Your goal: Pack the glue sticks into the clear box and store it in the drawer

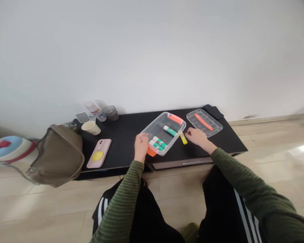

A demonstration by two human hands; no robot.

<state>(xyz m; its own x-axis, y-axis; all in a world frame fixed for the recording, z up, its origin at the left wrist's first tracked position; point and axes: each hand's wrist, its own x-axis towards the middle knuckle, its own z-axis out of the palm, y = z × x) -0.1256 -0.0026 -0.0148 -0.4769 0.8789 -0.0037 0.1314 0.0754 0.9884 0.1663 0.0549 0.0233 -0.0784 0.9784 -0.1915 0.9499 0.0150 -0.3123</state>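
My left hand [141, 145] grips the left side of a clear plastic box [155, 126] with orange clasps, thumb over the rim. The box sits tilted, partly raised above the black table. Inside lie several white-and-green glue sticks, one glue stick [170, 130] near the right wall and others [158, 143] at the near end. Just right of the box is a small yellow stick-shaped item [183, 138]. My right hand [197, 136] is beside it, fingers slightly bent and a little apart, with nothing visible in them. Behind that hand rests the clear lid [215, 123] with its orange handle.
On the black table [126, 135] stand a paper cup [91, 127], a grey glass [110, 113] and a white bottle [95, 110]. A pink phone [99, 154] lies at the left, near a brown bag [57, 155]. A black object [213, 111] is at the back right corner.
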